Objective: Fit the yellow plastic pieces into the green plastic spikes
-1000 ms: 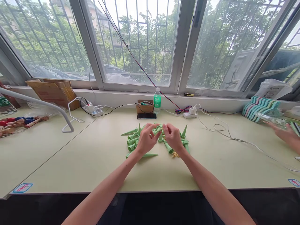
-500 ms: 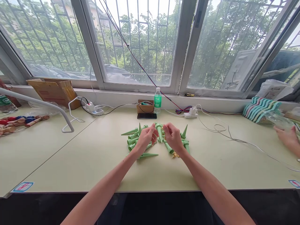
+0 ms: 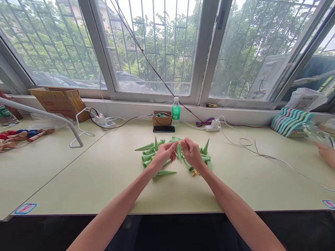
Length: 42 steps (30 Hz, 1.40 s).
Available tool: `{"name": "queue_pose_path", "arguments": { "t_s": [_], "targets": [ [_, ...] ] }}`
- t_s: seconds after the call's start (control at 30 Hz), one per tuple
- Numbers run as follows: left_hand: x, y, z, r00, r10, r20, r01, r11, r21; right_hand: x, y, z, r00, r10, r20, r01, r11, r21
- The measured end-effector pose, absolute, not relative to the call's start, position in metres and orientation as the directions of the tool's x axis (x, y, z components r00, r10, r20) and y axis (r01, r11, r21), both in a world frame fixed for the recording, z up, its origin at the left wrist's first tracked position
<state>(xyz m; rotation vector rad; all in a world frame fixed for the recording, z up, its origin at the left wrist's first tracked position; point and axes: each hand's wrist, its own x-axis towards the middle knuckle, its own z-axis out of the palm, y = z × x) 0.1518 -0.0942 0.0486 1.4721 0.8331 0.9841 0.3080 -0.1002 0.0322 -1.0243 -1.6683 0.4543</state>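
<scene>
1. Handling of one green spike (image 3: 179, 155) is judged unfinished; loose green pieces (image 3: 148, 158) are left on the tabletop (image 3: 115, 191), finished count undetermined.
2. The spike is held well back from the front edge, pinched by the left hand (image 3: 163, 154); the right hand's (image 3: 192, 153) fingers are curled beside it, grip unconfirmed.
3. A pale, tapered body is noted, tip frontward.

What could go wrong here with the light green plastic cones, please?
The pointed light green plastic cone between the left hand and the right hand might slip if pinched loosely. The small yellow pieces near the right hand could be brushed aside. Light green plastic cones lying on their sides might roll if nudged.
</scene>
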Motion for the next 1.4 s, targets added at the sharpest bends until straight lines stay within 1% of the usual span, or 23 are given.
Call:
{"name": "queue_pose_path", "arguments": {
  "t_s": [0.13, 0.27, 0.57, 0.7, 0.83, 0.97, 1.1, 1.2, 1.4],
  "targets": [
    [0.1511, -0.0923, 0.0453, 0.391, 0.907, 0.156, 0.004, -0.171, 0.985, 0.308, -0.0994, 0.0313, -0.05, 0.799, 0.599, 0.426, 0.559, -0.711],
    [0.1515, -0.0918, 0.0428, 0.359, 0.906, 0.223, 0.027, -0.249, 0.968, 0.3074, -0.0989, 0.0313, -0.025, 0.792, 0.609, 0.458, 0.551, -0.697],
    [0.15, -0.0939, 0.0442, 0.348, 0.889, 0.297, 0.065, -0.339, 0.939, 0.3064, -0.0987, 0.0338, -0.009, 0.791, 0.612, 0.469, 0.543, -0.696],
    [0.1506, -0.0953, 0.0453, 0.346, 0.866, 0.36, 0.068, -0.406, 0.911, 0.3063, -0.0987, 0.0348, -0.009, 0.788, 0.615, 0.47, 0.546, -0.693],
    [0.1515, -0.0941, 0.0433, 0.31, 0.831, 0.462, 0.093, -0.511, 0.855, 0.3064, -0.0984, 0.0361, -0.006, 0.787, 0.618, 0.472, 0.547, -0.692],
    [0.1515, -0.0918, 0.0397, 0.273, 0.778, 0.566, 0.211, -0.622, 0.754, 0.3062, -0.0989, 0.0375, -0.007, 0.794, 0.607, 0.466, 0.54, -0.701],
    [0.1505, -0.0928, 0.0391, 0.281, 0.722, 0.632, 0.291, -0.692, 0.661, 0.3064, -0.0995, 0.0385, -0.005, 0.797, 0.604, 0.465, 0.537, -0.704],
    [0.1509, -0.0954, 0.041, 0.287, 0.704, 0.649, 0.318, -0.709, 0.629, 0.3065, -0.0994, 0.0377, 0.003, 0.795, 0.606, 0.462, 0.537, -0.706],
    [0.1546, -0.0989, 0.0444, 0.275, 0.765, 0.582, 0.316, -0.644, 0.697, 0.3059, -0.0983, 0.0324, -0.008, 0.818, 0.575, 0.39, 0.532, -0.751]
  ]
}}
